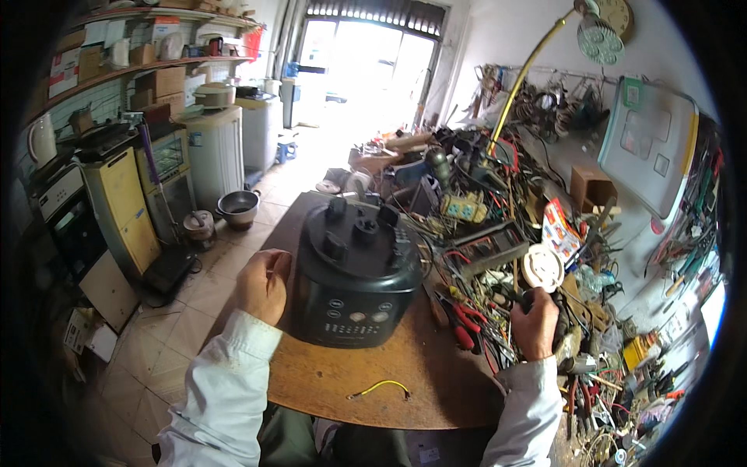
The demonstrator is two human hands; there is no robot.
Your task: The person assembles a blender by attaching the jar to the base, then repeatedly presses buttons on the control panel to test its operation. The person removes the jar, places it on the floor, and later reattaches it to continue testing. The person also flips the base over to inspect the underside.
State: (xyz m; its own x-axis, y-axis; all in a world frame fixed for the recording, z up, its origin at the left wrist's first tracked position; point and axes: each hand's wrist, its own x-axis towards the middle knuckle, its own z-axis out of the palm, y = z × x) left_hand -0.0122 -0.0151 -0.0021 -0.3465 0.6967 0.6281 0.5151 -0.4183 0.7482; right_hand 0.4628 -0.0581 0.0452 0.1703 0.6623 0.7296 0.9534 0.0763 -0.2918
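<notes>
A black blender base [358,280] stands upright on the wooden table [327,381], its button panel toward me. Raised lugs ring a central socket on its round top. Beside its left wall is my left hand [263,286], fingers curled and pressed together; whether anything is in them is hidden. My right hand [535,325] is closed at the edge of the tool pile, around something dark that I cannot make out. Red-handled pliers [464,323] lie between the base and that hand. A short yellow wire [379,385] with end terminals rests near the table's front edge.
Heaped tools, cables and parts [482,194] cover the right side, with a white disc [542,268] and a meter-like box [488,251] among them. A yellow gooseneck lamp [529,70] rises above. Appliances [124,210] line the left wall; a pot [238,207] sits on the floor.
</notes>
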